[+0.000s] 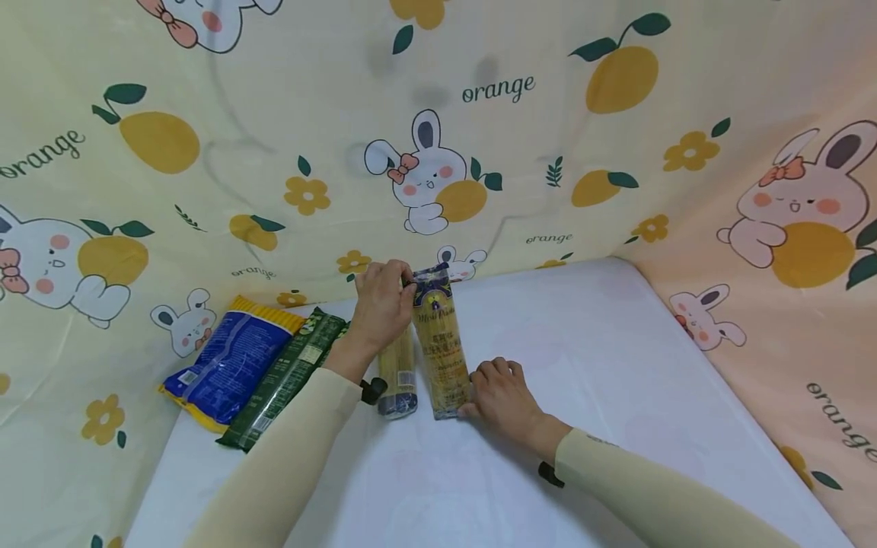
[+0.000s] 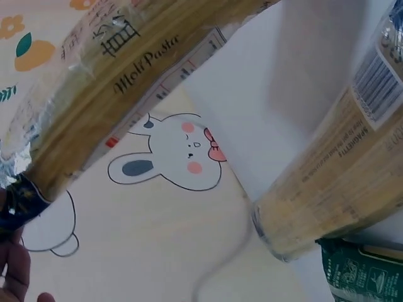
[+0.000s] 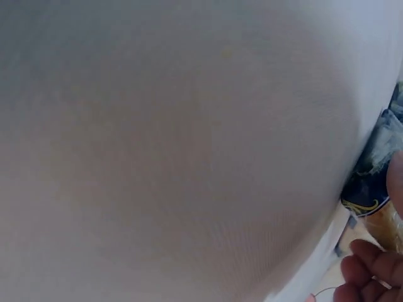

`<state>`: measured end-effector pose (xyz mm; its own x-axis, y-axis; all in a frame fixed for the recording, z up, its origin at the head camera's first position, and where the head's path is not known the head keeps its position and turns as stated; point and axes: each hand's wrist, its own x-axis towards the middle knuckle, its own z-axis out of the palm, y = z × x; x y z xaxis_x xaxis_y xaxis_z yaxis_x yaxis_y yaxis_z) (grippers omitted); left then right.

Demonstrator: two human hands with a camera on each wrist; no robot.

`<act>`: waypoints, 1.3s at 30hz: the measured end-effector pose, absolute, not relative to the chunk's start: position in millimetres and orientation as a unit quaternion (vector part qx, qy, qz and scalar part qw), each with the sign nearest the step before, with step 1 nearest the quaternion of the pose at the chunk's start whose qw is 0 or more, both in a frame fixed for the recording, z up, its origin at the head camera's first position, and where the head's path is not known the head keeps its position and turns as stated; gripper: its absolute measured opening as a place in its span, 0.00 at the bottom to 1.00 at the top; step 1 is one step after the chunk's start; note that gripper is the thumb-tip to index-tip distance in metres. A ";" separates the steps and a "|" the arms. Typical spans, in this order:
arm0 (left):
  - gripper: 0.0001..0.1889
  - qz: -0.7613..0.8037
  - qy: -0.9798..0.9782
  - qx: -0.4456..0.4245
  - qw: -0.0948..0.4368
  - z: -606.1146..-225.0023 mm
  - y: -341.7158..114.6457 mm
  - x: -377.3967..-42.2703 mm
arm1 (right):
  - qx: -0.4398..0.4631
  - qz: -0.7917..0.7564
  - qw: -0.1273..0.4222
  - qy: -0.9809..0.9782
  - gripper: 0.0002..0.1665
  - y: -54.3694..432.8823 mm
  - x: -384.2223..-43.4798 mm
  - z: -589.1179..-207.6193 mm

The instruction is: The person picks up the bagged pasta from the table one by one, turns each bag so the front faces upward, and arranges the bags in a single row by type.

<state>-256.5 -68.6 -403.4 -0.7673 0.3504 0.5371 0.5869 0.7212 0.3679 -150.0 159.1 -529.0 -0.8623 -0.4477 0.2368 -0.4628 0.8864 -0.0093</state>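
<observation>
A clear pack of spaghetti [image 1: 441, 346] with dark blue ends is tilted up over the white table, lettered "Moli Pasta" in the left wrist view. My left hand [image 1: 384, 304] grips its far upper end. At its near lower end, my right hand [image 1: 503, 399] holds the right edge with thumb and curled fingers. Only the thumb and some fingertips [image 3: 368, 267] show in the right wrist view, by the dark blue end. A second spaghetti pack [image 1: 397, 373] lies just left of the held one, partly hidden behind my left hand.
Left of the spaghetti lie a long green packet [image 1: 284, 384] and a wider blue and yellow bag [image 1: 233, 365], side by side on the white tabletop [image 1: 582, 342]. A cloth printed with rabbits and oranges [image 1: 521, 167] rises behind the table and along its sides.
</observation>
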 end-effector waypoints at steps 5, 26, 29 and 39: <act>0.20 -0.213 -0.918 -0.243 0.231 -402.8 -61.3 -254.9 | 0.226 0.085 0.083 -0.967 0.37 155.4 -150.2 -527.8; 0.19 -0.026 -0.909 -0.260 0.326 -417.0 -54.6 -259.1 | 0.204 0.079 0.083 -0.972 0.36 156.8 -136.4 -517.6; 0.20 -0.034 -0.923 -0.257 0.284 -416.6 -43.1 -261.6 | 0.196 0.069 0.093 -0.974 0.35 166.5 -127.5 -510.0; 0.21 -0.017 -0.916 -0.291 0.275 -435.5 -10.2 -270.8 | 0.162 0.080 0.066 -0.981 0.33 188.1 -99.8 -498.5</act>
